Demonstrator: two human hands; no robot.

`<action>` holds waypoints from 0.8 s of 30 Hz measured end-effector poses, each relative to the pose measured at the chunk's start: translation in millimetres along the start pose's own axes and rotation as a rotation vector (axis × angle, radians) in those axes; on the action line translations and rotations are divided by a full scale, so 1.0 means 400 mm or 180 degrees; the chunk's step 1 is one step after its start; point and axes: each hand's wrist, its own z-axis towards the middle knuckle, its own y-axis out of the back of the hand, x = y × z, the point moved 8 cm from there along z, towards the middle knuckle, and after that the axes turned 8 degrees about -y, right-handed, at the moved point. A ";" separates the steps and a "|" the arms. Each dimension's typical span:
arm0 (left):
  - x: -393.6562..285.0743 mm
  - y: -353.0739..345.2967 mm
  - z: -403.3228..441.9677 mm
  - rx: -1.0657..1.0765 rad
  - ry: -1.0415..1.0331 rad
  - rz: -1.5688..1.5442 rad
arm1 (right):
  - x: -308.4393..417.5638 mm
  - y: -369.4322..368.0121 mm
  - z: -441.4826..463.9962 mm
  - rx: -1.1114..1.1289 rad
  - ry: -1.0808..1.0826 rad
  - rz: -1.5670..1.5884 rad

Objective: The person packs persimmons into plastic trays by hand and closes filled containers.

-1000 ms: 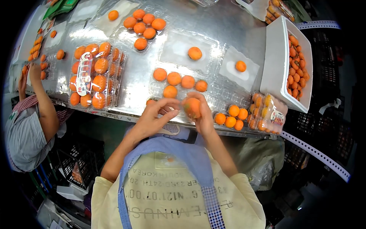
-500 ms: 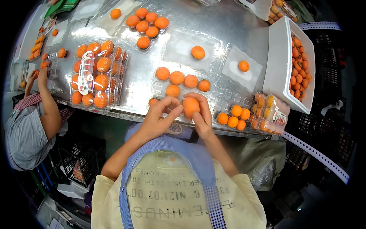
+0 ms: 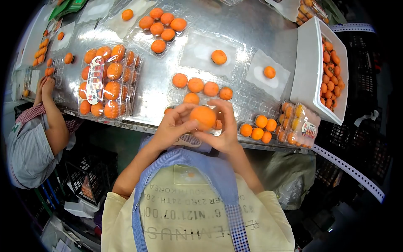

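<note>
An orange fruit (image 3: pixel 203 118) is pinched in a worker's left hand (image 3: pixel 173 127) above the near edge of a metal table (image 3: pixel 155 75); the right hand (image 3: pixel 223 131) curves beside it, thumb and fingers apart. The step looks like handling single fruit; a transfer would call for a soft, steady hold. A white label (image 3: pixel 95 82) is too small to read; inverted "SOUTH KOREA" marks the yellow shirt (image 3: pixel 184 216).

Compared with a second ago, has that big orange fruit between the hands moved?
Yes: the big orange fruit has shifted left, toward the left hand, judged against the row of fruit beyond it.
</note>
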 end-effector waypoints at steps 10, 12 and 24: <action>0.028 0.021 -0.009 -0.0068 0.0299 -0.0874 | 0.034 0.001 0.019 0.0125 0.0451 -0.0396; 0.028 0.022 -0.010 -0.0339 0.0368 -0.0653 | 0.041 0.000 0.018 0.0044 0.0583 -0.0660; 0.075 0.042 -0.018 -0.0675 0.1065 -0.0781 | 0.031 -0.052 0.013 0.0248 0.0405 -0.0498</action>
